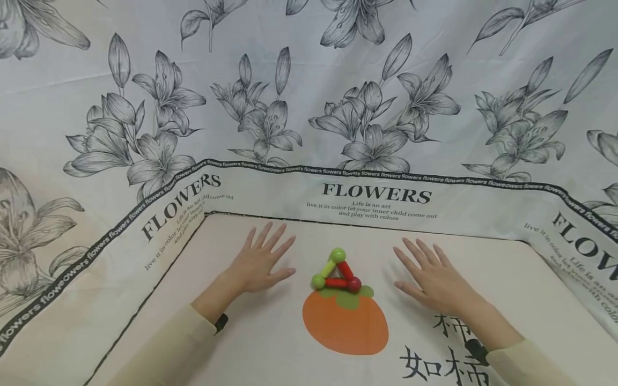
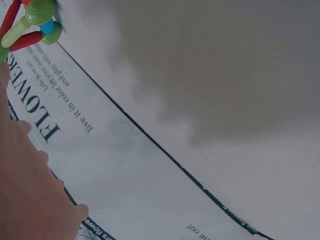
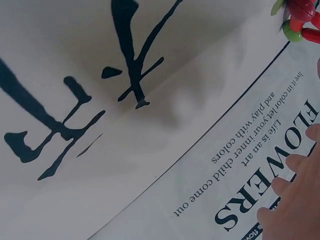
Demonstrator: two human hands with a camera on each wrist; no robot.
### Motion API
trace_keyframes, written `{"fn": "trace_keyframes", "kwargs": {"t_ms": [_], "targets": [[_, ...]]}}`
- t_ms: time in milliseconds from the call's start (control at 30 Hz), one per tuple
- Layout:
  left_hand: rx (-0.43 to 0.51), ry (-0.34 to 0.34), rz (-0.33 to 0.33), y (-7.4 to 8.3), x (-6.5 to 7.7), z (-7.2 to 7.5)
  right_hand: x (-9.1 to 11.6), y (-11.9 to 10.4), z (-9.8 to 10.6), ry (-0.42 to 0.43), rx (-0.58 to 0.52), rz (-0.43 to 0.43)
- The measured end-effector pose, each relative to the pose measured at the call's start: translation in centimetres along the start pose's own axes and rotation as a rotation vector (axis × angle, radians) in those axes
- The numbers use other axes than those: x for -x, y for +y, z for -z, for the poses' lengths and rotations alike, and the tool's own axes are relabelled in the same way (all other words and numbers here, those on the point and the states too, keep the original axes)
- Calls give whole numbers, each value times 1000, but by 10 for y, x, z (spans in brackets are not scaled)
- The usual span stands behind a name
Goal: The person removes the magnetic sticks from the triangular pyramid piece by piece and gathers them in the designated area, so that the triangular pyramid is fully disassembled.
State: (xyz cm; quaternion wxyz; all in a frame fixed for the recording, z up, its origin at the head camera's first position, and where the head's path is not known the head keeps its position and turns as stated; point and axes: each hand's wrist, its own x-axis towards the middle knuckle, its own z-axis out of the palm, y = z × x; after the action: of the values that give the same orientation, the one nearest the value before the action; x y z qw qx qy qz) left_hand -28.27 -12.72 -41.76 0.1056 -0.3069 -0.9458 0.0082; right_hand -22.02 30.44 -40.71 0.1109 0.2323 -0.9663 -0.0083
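A ball-and-stick toy frame [image 1: 336,282] of green and dark red balls joined by red and light green rods stands mid-table. From the head view its outline is a triangle. In the left wrist view a blue rod [image 2: 47,27] also shows on it. My left hand [image 1: 258,264] is to the left of the frame, fingers spread and holding nothing. To its right, my right hand [image 1: 432,276] is spread the same way, apart from the toy. Both palms face down; whether they touch the table cannot be told.
The frame sits at the top of a printed orange persimmon [image 1: 345,324] on the pale tablecloth [image 1: 260,332]. Black printed characters [image 1: 444,367] lie near the right forearm. A flower-printed cloth [image 1: 270,123] rises behind and at both sides. Each wrist wears a dark band [image 1: 221,323].
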Motion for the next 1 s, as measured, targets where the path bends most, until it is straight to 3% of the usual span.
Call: {"fn": "trace_keyframes", "kwargs": {"t_ms": [300,567,733,1000], "targets": [[93,9,-6,10,-8,-3,-11,-13,-4,62,-4,60],[249,57,-25,22,-16,-4,-24,-29,-10,138,-162,105],[329,85,-38,28,-21,-7,-30,-41,-12,120,-255,66],[440,83,6,36,-30,-6,-38,-56,-13,86,-437,-28]]}}
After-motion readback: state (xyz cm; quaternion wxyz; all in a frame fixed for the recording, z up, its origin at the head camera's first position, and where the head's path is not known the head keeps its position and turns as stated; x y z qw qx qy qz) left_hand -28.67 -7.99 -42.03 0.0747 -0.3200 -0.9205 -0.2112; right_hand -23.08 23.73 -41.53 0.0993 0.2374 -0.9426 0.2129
